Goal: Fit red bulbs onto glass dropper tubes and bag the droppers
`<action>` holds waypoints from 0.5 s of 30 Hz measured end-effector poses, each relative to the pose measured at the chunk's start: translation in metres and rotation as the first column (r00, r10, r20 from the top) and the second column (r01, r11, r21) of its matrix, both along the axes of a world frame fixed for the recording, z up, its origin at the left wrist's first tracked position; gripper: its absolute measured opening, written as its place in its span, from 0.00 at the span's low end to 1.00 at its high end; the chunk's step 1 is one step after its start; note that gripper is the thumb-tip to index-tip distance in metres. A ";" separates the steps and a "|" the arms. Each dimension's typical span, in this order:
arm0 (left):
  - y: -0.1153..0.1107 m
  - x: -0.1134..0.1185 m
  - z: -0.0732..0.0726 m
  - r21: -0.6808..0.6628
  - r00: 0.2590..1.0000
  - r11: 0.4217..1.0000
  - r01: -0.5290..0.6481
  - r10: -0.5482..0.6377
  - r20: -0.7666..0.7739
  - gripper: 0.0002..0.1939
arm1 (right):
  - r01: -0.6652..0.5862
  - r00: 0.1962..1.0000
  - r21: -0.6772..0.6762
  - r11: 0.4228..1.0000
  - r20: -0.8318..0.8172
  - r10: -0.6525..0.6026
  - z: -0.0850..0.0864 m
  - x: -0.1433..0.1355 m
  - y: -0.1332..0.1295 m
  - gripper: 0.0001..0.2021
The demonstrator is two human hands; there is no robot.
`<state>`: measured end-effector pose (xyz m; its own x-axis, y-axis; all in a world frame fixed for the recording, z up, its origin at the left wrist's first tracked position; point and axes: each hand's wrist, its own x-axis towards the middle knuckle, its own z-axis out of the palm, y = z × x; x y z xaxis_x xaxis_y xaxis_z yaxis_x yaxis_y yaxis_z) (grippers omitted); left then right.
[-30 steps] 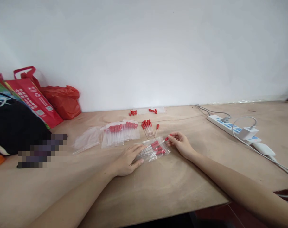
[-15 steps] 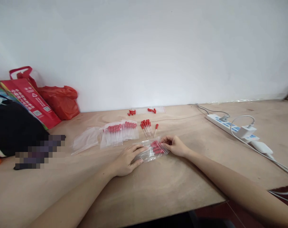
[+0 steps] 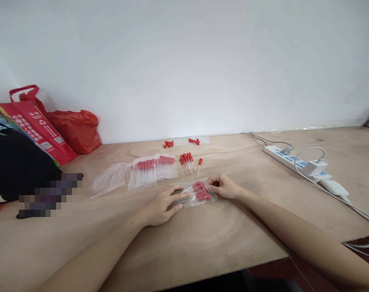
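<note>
A clear plastic bag point(image 3: 188, 199) lies on the wooden table between my hands, with several red-capped droppers point(image 3: 201, 191) inside. My left hand point(image 3: 163, 206) rests on the bag's left end, its fingers apart. At the bag's upper right edge, the fingers of my right hand point(image 3: 223, 186) are pinched on the plastic. Just beyond the bag lie loose red-capped droppers point(image 3: 188, 161), one of them slightly apart on the right. To their left are filled bags point(image 3: 145, 172) of red-capped droppers, and further left a pile of flat clear bags point(image 3: 109, 178).
Near the wall, red caps point(image 3: 169, 144) lie by another clear bag point(image 3: 206, 140). A white power strip point(image 3: 283, 159) with a charger point(image 3: 315, 167) and cables is on the right. Red bags point(image 3: 76, 129) and a black bag point(image 3: 20, 162) stand at the left.
The red caps in the bag show more openly, and the bag's right edge looks flatter. My right hand has shifted very slightly; my left hand stays on the bag.
</note>
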<state>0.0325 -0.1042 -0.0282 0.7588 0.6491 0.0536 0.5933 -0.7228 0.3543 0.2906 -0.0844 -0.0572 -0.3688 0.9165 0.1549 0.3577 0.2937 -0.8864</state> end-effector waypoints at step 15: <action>0.001 -0.001 0.003 -0.020 1.000 1.000 0.012 -0.012 -0.022 0.22 | 0.272 0.955 0.074 0.960 0.102 -0.278 0.003 0.003 0.005 0.14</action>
<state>0.0317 -0.1035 -0.0255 0.7675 0.6406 0.0241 0.5922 -0.7229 0.3559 0.2939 -0.0798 -0.0539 -0.1218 0.9753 0.1842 0.5268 0.2208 -0.8208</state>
